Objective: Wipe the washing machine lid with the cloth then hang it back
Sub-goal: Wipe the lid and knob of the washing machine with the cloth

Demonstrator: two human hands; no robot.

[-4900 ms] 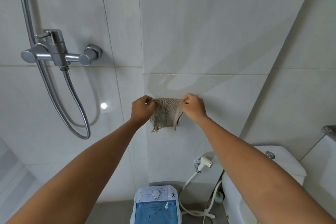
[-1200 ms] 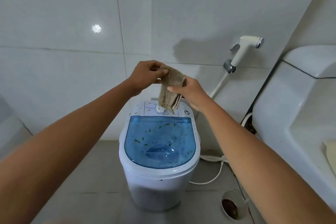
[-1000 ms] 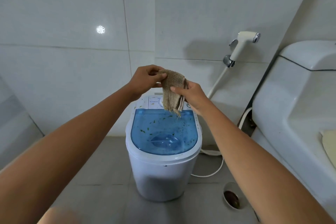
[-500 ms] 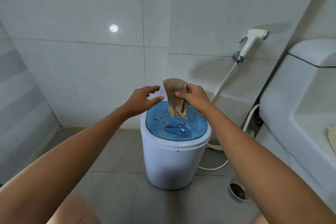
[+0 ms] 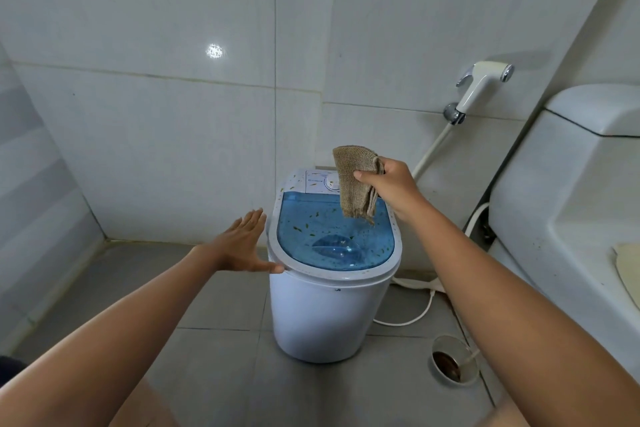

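Two hands reach toward a small white washing machine (image 5: 329, 315) standing on the grey floor (image 5: 214, 367) near the tiled wall. Its blue translucent lid (image 5: 332, 236), speckled with small flecks, lies closed. The right hand (image 5: 389, 185) pinches a folded brown cloth (image 5: 355, 180) between thumb and fingers, so that the cloth hangs above the far right part of the lid, apart from it. The left hand (image 5: 242, 246) is spread wide and flat, holding nothing; its thumb touches the machine's white rim at the near left edge of the lid.
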